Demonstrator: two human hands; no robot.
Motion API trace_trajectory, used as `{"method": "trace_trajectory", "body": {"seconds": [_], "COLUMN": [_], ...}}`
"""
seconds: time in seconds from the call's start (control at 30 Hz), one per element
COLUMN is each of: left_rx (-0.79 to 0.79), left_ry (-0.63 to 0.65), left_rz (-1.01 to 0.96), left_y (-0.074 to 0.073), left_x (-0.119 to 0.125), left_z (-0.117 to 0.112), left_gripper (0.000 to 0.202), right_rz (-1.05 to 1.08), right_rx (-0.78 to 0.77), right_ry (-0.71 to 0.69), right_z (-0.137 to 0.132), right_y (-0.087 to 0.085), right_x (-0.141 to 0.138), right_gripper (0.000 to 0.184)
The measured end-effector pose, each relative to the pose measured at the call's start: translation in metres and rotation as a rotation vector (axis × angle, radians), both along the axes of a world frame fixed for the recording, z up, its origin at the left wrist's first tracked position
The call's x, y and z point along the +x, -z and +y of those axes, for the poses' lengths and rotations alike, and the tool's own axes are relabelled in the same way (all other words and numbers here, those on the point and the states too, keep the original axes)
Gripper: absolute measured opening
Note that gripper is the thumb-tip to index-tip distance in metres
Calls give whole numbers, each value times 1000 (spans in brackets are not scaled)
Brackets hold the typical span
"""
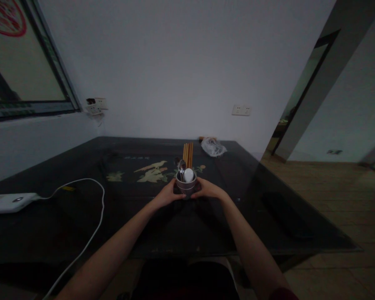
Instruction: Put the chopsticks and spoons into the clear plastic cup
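Observation:
A grey utensil cup (186, 189) stands upright in front of me on the dark table. My left hand (168, 195) is wrapped round its left side, thumb across the front. From the right, my right hand (208, 188) grips the same cup, its thumb also at the front. Several wooden chopsticks (188, 155) rise from the back of the cup. Metal spoons (181, 165) lean at its left, and a white rounded spoon head (189, 175) shows at the right. The fingers behind the cup are hidden.
The glossy dark table (137, 233) carries a bird-and-flower picture. A crumpled clear plastic bag (213, 147) lies near the wall. At the left is a white power bank (11, 203) with a white cable (102, 204). A dark flat object (287, 214) lies at the right.

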State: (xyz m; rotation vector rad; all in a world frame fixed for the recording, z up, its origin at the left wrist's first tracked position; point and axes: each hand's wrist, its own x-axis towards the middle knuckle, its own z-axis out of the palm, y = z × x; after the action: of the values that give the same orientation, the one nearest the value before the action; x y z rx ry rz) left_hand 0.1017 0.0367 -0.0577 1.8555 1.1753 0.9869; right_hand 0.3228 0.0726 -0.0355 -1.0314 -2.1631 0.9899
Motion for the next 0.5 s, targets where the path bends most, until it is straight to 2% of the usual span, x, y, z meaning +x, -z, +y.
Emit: {"method": "trace_trajectory", "body": {"seconds": [0.13, 0.2, 0.33, 0.5], "left_rx": [-13, -6, -5, -17], "left_ry": [-40, -22, 26, 35], "left_rz": [7, -29, -91, -88], "left_y": [-2, -2, -2, -2], "left_x": [-1, -1, -2, -2], "left_z": [0, 0, 0, 0], "left_gripper": [69, 68, 66, 68], "right_rz": [66, 83, 169, 298], "right_rx": [-52, -65, -30, 11], "right_ry": [1, 41, 121, 155], "right_z": [-3, -7, -18, -26], "right_y": [0, 3, 16, 26], "right_x": [-3, -5, -11, -23], "right_gripper": [69, 69, 66, 73]}}
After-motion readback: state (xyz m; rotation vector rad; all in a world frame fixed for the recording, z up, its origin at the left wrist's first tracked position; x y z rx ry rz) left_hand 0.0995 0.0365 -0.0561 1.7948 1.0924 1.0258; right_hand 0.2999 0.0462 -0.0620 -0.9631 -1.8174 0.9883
